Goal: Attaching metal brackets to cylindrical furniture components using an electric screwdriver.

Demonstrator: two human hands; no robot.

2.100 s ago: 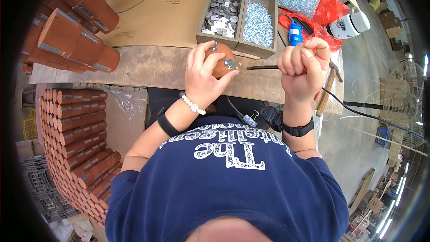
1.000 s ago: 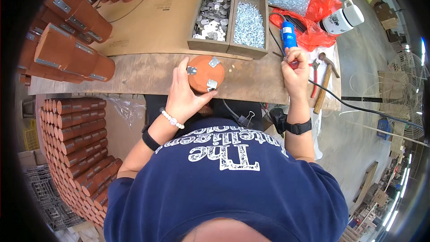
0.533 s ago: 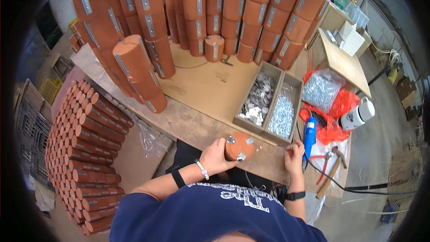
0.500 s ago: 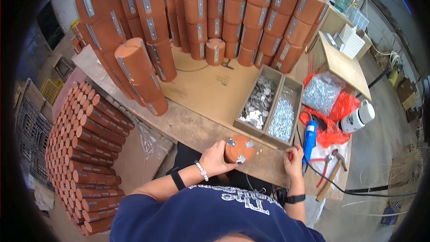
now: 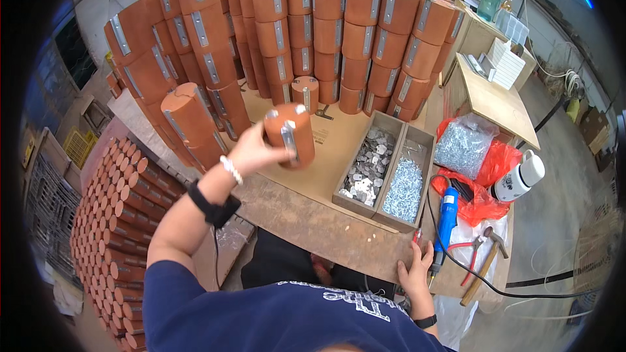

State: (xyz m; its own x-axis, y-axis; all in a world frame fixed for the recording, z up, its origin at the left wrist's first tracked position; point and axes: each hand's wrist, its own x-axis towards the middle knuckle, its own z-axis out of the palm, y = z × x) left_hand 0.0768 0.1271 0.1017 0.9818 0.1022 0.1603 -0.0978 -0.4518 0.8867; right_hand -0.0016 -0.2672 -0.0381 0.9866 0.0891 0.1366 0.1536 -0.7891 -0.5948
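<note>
Head view: the left hand is raised above the workbench, fingers wrapped around an orange clay cylinder bearing a metal strip, held upright in the air in front of the stacked orange cylinders. The right hand rests at the near edge of the bench, fingers loosely spread on the wood, holding nothing, just beside a blue power tool. Two wooden trays of metal plates and screws lie between the hands. A hammer lies further right.
</note>
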